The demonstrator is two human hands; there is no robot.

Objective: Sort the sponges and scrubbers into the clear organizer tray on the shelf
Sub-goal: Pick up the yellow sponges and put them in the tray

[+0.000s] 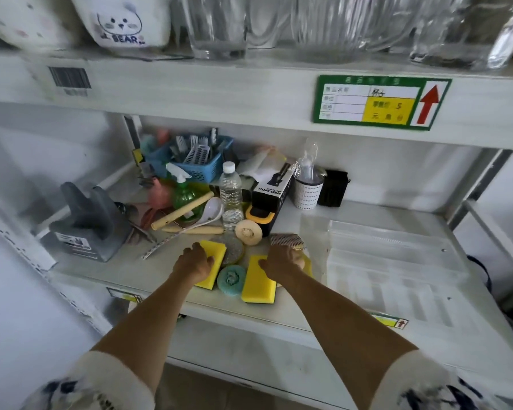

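Observation:
Two yellow sponges lie near the shelf's front edge. My left hand (196, 259) rests on the left yellow sponge (216, 255), fingers curled over it. My right hand (282, 261) lies across the top of the right yellow sponge (258, 284) and grips something partly hidden under the fingers. Between the sponges sits a teal mesh scrubber (231, 279), with a grey steel scrubber (231, 250) behind it. A round beige loofah pad (248, 231) and a ridged brush (286, 241) lie just beyond. The clear organizer tray (397, 261) stands to the right.
Behind the sponges stand a water bottle (231, 196), a green spray bottle (184, 196), a black box (271, 190), wooden-handled tools (181, 211) and a blue basket (196, 156). A grey holder (89, 223) sits at the left. Glassware fills the upper shelf (249, 84).

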